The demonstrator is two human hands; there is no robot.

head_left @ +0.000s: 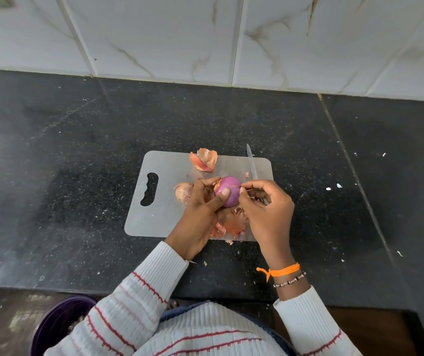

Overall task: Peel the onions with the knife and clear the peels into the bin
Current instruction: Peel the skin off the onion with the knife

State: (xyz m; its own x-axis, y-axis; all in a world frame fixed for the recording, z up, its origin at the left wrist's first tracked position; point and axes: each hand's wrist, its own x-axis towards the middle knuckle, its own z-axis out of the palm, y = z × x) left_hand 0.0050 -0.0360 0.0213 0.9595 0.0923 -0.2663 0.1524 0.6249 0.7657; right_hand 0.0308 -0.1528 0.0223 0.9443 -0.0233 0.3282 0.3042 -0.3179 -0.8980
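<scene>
My left hand (200, 209) cups the purple onion (227, 191) above the cutting board (164, 201), while my right hand (262, 201), nearer the knife (252, 163), pinches its skin.

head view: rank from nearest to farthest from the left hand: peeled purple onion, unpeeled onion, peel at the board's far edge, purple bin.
From the left hand:
1. Peeled purple onion, held in its fingers.
2. Unpeeled onion, on the board just behind the hand, partly hidden by it.
3. Peel at the board's far edge, beyond both onions.
4. Purple bin, on the floor, lower left.
</scene>
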